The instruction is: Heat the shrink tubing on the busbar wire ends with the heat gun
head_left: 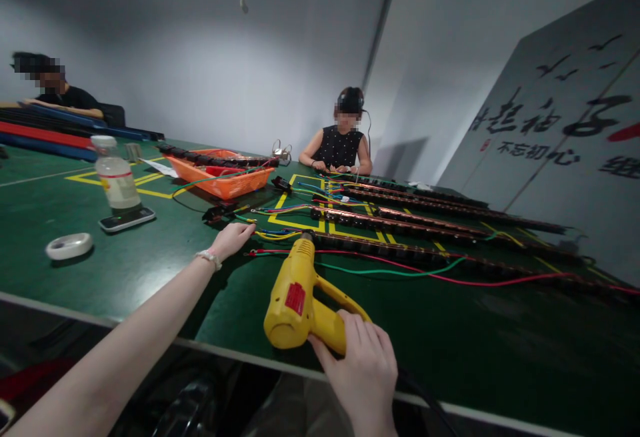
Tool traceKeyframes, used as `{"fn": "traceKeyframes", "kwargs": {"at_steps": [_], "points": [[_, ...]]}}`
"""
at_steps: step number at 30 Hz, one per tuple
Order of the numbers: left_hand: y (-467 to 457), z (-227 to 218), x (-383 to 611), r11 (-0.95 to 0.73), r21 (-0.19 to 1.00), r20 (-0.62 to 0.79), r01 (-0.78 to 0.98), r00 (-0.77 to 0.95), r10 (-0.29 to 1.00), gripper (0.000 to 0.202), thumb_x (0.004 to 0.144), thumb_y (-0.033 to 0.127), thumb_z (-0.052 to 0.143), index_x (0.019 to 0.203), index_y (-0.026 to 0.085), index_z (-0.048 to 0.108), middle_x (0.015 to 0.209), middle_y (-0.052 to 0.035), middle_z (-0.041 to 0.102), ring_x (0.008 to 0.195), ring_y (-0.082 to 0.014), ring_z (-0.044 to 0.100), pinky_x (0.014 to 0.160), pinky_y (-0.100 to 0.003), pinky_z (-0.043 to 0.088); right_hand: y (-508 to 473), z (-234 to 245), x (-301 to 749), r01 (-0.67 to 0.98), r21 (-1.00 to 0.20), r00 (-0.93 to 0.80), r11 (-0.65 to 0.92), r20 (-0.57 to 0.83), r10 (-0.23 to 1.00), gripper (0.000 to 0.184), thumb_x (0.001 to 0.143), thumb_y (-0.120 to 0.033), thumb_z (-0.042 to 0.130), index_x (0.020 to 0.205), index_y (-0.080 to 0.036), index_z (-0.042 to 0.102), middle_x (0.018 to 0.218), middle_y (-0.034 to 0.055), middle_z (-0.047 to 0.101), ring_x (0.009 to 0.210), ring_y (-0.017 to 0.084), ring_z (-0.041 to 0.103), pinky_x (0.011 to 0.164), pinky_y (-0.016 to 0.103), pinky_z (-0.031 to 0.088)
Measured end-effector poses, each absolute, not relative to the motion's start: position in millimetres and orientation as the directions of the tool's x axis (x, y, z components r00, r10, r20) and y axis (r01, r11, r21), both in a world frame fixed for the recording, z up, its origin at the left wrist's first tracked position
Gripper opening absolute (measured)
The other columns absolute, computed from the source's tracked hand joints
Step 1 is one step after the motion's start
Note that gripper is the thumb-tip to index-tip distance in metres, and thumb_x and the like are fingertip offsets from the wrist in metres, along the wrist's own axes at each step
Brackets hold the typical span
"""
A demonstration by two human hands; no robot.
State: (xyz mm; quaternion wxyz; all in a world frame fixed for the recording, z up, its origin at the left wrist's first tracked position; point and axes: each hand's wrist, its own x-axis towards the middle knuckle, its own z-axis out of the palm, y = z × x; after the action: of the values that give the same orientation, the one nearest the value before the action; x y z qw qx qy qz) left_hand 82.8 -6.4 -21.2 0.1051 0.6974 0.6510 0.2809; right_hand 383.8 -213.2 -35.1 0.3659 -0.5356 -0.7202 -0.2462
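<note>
Our right hand [361, 363] is wrapped around the handle of a yellow heat gun [290, 303], holding it firmly from the right, with the thumb beneath the grip and the fingers over it. The gun's body lies ahead and to the left of that hand, its rounded back end towards us and its dark nozzle pointing away across the green table [450, 343]. We cannot tell whether the gun rests on the tabletop or is lifted a little. Our left hand [231, 240] reaches in from the left, and its fingertips pinch the ends of some blue and yellow wires [275, 236]; these run right from the fingers to just beside the nozzle, so the gun's tip sits between our two hands, well ahead of the right one. A long black strip [390, 245] stretches off to the right behind the nozzle, with a red wire [493, 284] and a green wire [395, 273] along its near side. Beyond the left hand stands an orange basket [220, 187], and farther left are a bottle [117, 177] and a phone [131, 221]. Across the table sits another person [341, 143].
</note>
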Motion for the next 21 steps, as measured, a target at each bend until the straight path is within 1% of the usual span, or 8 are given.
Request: {"fn": "traceKeyframes", "kwargs": {"at_steps": [7,13,18,21], "points": [[-7,-19,85,-0.135,0.513,0.251,0.848,0.001,0.968,0.058,0.085,0.059,0.026,0.064,0.018,0.061,0.070,-0.0066,0.065,0.065,-0.0203,0.057,0.056,-0.026,0.031,-214,-34,387,0.957,-0.038,-0.153,0.287,0.776,0.612,0.043,0.085,-0.054,0.053,0.099,-0.013,0.056,0.083,0.0068,0.062,0.078,0.021,0.055,0.080,0.037,0.037],[-6,-17,85,-0.109,0.469,0.233,0.876,-0.003,0.972,0.058,0.085,0.058,0.027,0.061,0.019,0.061,0.069,-0.0070,0.065,0.065,-0.0207,0.058,0.055,-0.026,0.029,-217,-38,375,0.961,-0.018,-0.161,0.277,0.776,0.609,0.047,0.084,-0.055,0.054,0.101,-0.011,0.055,0.084,0.0076,0.061,0.078,0.021,0.053,0.080,0.039,0.037],[-5,-17,86,-0.114,0.446,0.224,0.888,0.013,0.974,0.058,0.086,0.057,0.025,0.061,0.019,0.061,0.069,-0.0069,0.064,0.066,-0.0202,0.058,0.054,-0.026,0.028,-219,-40,358,0.952,-0.058,-0.137,0.301,0.797,0.588,0.050,0.087,-0.058,0.045,0.101,-0.011,0.055,0.083,0.0083,0.059,0.077,0.022,0.052,0.080,0.040,0.037],[-7,-16,87,-0.112,0.447,0.221,0.888,0.011,0.975,0.058,0.087,0.058,0.024,0.061,0.020,0.060,0.067,-0.0061,0.064,0.064,-0.0194,0.058,0.054,-0.026,0.028,-220,-40,348,0.940,-0.041,-0.166,0.338,0.811,0.561,0.050,0.087,-0.058,0.044,0.100,-0.010,0.055,0.082,0.0082,0.059,0.076,0.022,0.051,0.079,0.039,0.036]]}}
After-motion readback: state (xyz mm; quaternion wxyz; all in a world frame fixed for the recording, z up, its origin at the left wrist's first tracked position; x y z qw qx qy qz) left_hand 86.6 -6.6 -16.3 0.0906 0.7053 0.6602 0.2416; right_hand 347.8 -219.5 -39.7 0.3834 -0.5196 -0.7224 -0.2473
